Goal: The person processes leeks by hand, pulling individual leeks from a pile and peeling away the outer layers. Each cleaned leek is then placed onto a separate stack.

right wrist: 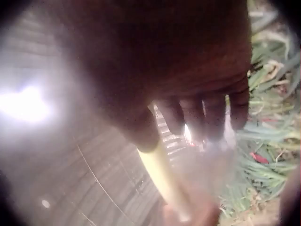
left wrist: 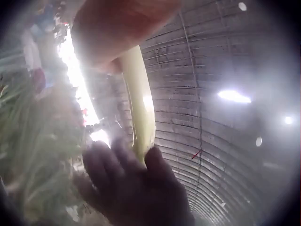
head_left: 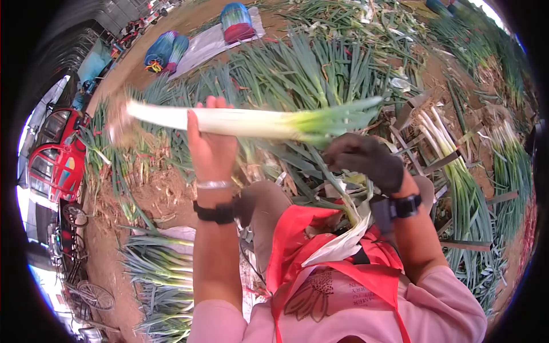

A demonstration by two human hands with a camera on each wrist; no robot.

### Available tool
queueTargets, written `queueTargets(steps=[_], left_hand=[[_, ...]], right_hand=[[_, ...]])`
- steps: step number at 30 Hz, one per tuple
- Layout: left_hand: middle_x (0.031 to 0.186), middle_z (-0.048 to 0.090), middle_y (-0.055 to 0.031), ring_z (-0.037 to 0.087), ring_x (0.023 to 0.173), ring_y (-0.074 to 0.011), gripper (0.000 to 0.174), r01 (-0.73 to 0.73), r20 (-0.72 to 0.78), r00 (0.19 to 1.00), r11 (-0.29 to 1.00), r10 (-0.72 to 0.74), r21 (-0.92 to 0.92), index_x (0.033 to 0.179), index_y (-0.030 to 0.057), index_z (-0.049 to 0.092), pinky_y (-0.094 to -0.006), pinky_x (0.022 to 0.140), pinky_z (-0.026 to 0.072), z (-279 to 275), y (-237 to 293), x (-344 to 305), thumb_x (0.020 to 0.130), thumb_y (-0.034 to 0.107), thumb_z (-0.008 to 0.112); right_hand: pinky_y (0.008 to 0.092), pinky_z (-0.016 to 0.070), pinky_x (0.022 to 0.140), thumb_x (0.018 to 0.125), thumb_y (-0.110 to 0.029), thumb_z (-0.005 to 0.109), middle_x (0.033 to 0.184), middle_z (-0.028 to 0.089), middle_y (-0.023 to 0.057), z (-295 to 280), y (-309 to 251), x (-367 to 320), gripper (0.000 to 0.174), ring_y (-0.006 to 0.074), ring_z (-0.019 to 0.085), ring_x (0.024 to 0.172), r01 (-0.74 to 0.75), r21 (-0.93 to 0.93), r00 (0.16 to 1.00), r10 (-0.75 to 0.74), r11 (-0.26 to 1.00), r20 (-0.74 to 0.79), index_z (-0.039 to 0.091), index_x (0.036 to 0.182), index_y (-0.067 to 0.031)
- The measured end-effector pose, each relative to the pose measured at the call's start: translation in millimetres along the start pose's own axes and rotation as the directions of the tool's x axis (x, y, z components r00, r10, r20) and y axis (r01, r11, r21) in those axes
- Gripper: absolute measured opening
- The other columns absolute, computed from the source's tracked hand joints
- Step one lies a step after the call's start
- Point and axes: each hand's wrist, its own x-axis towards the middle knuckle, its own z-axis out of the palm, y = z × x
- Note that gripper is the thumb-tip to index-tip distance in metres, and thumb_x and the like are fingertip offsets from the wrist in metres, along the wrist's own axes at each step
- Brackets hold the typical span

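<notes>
A long leek with a white stalk, green leaves to the right and blurred roots at the left lies level in front of the person. The bare left hand holds it by the white part, thumb in front and fingertips showing above. In the left wrist view the pale stalk runs past the thumb. The right hand, in a dark glove, is just below the leaf end; its fingers are loosely extended in the right wrist view. Peeled leaves hang over the red apron on the lap.
Piles of leeks cover the ground ahead. A trimmed bunch lies in a metal rack at the right, more leeks at lower left. Wrapped bundles sit on a sheet at the back. A red vehicle stands left.
</notes>
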Motion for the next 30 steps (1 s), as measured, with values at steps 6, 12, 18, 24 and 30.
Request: queueTargets(steps=[6,12,18,24,30], left_hand=[[0.079,0.05,-0.002,0.049,0.074,-0.014,0.024,0.194,0.278,0.947,0.978,-0.164,-0.084,0.103,0.0049,0.052,-0.0333,0.078,0.0439,32,26,24,0.092,0.025,0.059],[0.08,0.051,-0.0021,0.047,0.072,-0.0125,0.029,0.235,0.43,0.886,0.968,-0.176,-0.09,0.109,0.0071,0.052,-0.031,0.069,0.0439,60,37,30,0.094,0.032,0.055],[0.085,0.056,-0.0083,0.06,0.071,-0.0171,0.024,-0.264,0.256,0.96,0.654,0.11,0.709,0.113,0.0015,0.045,-0.0306,0.064,0.0523,45,-19,10,0.092,0.009,0.052],[0.076,0.05,0.0004,0.051,0.065,-0.0119,0.024,0.029,-0.019,1.0,0.961,-0.025,0.276,0.109,0.0108,0.05,-0.0283,0.06,0.0474,43,-31,6,0.088,0.012,0.06],[0.076,0.047,-0.0009,0.048,0.064,-0.0119,0.02,-0.165,0.086,0.985,0.97,0.152,0.18,0.106,0.0089,0.048,-0.028,0.06,0.0451,23,30,40,0.087,0.006,0.054]], right_hand=[[0.029,0.0476,0.086,0.08,-0.008,0.071,0.106,0.063,0.0083,1,-24,23,0.043,0.0158,0.061,0.095,0.267,-0.444,0.927,-0.354,0.855,-0.124,0.055,0.119,-0.0014],[0.037,0.0502,0.077,0.074,-0.021,0.077,0.101,0.065,0.0164,53,-19,65,0.054,0.0281,0.065,0.088,0.137,-0.576,0.978,-0.017,0.806,0.208,0.053,0.121,-0.0072],[0.0458,0.0475,0.076,0.076,-0.025,0.068,0.094,0.06,0.0144,85,-17,72,0.041,0.0363,0.061,0.085,0.041,-0.893,0.903,-0.4,0.448,-0.159,0.056,0.112,-0.0107],[0.0453,0.0501,0.079,0.073,-0.03,0.07,0.099,0.063,0.0143,56,-22,36,0.058,0.0339,0.063,0.09,0.021,-0.926,0.976,-0.209,0.376,-0.063,0.048,0.124,-0.0129],[0.0454,0.0465,0.086,0.061,-0.028,0.08,0.111,0.059,0.0192,-58,28,-30,0.071,0.0396,0.058,0.101,-0.244,-0.966,0.917,0.342,0.08,-0.203,0.051,0.124,-0.0105]])
